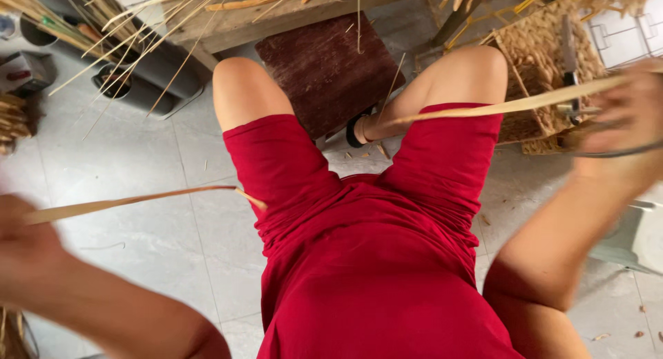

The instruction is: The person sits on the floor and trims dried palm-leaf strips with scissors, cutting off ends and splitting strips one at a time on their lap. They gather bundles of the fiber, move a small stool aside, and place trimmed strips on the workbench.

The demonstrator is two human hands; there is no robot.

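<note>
While blurred at the far left edge, left hand [24, 238] closed round one pale cane strip [138, 200]; long axis near level, free tip pointing right and touching the red shorts [359, 262]. Right hand [625, 110] blurred at the right edge too, fingers curled round a second strip [497, 107]; long axis slanting slightly down leftward, far end at the ankle. Between the arms, open room over the lap. Beyond the knees, a dark wooden stool [324, 69], close. Grey tiled floor [138, 152] bare on the left; woven mat [539, 62] crowding the right.
</note>
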